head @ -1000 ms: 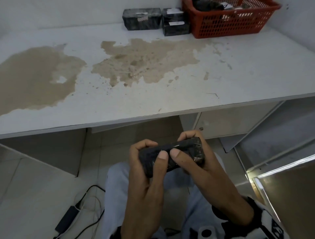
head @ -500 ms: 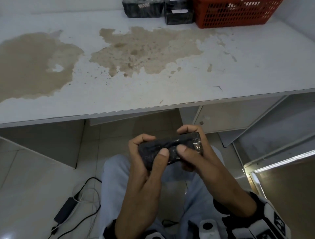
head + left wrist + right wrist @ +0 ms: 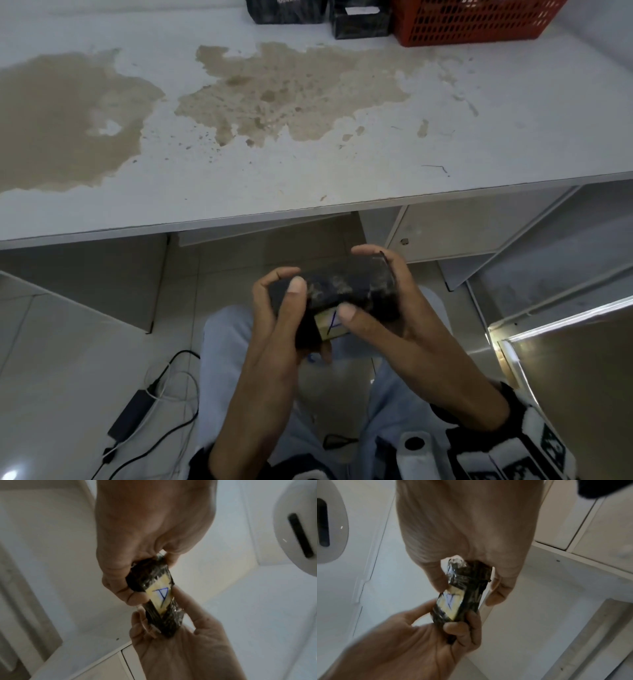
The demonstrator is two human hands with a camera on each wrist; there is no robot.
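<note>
Item: black wrapped block (image 3: 344, 289), held above the lap below the desk (image 3: 342, 178) edge, left grip (image 3: 274, 329) and right grip (image 3: 394, 315) each clasping one end; newly rotated, yellow label (image 3: 329, 327) with blue mark now exposed, probably for inspection.

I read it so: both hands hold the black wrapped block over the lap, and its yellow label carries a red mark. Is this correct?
Not quite: the mark on the yellow label is blue, not red; the left wrist view shows it plainly. The rest holds: the left hand and the right hand both hold the black wrapped block over the lap.
</note>
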